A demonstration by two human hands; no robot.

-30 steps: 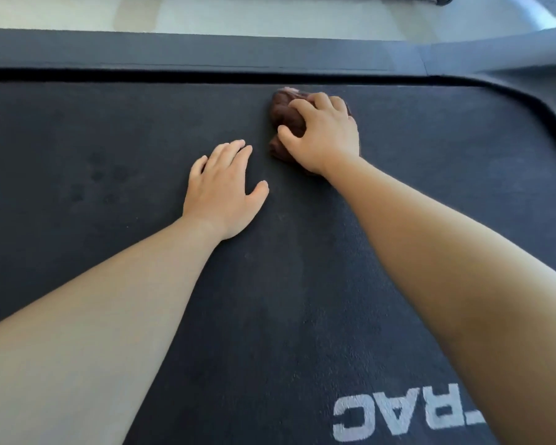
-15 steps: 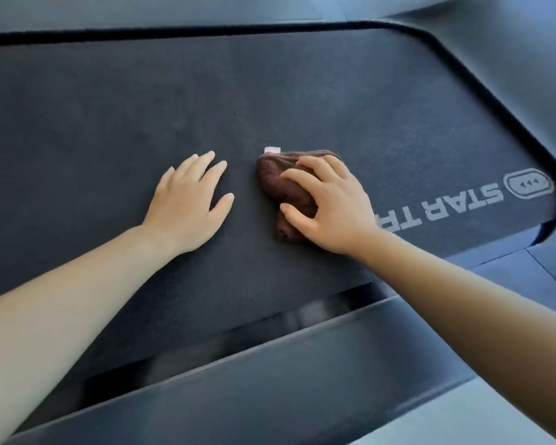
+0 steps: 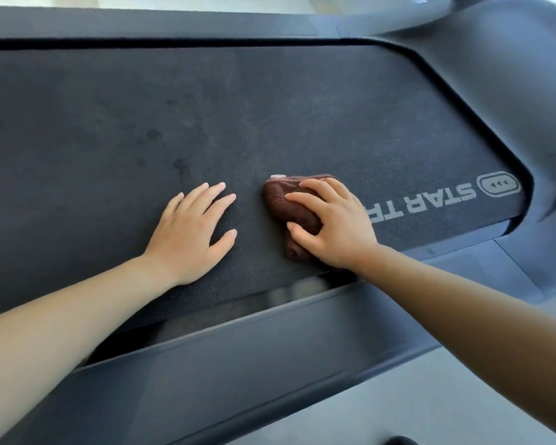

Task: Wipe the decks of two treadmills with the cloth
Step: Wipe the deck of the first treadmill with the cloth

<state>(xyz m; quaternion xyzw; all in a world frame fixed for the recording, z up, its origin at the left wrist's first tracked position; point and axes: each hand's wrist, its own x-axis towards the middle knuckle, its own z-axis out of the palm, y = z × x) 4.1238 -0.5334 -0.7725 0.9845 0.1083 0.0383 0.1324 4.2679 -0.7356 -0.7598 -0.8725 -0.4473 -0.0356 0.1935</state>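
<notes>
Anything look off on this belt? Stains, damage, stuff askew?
Only a few dark blotches on the black textured treadmill belt, beyond the left hand; they look like damp or dirty spots. The right hand grips the bunched brown cloth. Nothing looks torn or askew.

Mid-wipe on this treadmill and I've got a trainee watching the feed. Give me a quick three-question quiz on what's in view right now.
1. True or false: the left hand lies flat on the black textured treadmill belt, holding nothing.
2. Which hand grips the crumpled brown terry cloth? A) the right hand; B) the left hand; C) neither.
3. Fill in: the white printed lettering on the belt lies on the person's ___ side of the cloth.

Key: 1 true; 2 A; 3 right.
</notes>
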